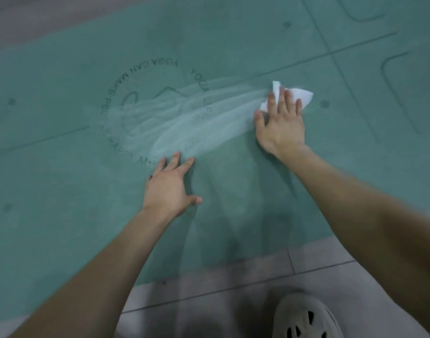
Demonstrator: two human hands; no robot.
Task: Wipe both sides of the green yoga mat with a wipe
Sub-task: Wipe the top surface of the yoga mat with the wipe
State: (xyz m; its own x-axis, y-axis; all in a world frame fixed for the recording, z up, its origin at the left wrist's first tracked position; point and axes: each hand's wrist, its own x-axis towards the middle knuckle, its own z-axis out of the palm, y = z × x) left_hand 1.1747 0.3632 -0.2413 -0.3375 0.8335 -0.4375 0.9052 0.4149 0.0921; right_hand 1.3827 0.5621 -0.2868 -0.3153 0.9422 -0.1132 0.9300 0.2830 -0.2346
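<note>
Head view, right hand [281,129] flat, fingers [283,100] straight on wipe [303,95], left hand [168,185] splayed on mat [62,196]

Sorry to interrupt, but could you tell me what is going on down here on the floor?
A person is leaning over a green yoga mat spread on a tiled floor and wiping it. The right hand presses a white wipe flat onto the mat with straight fingers. Pale wet streaks run from the wipe leftward across the printed circular logo. The left hand rests flat on the mat, fingers spread. Much of the visible surface shows no streaks. A pale perforated clog shows at the bottom edge.
</note>
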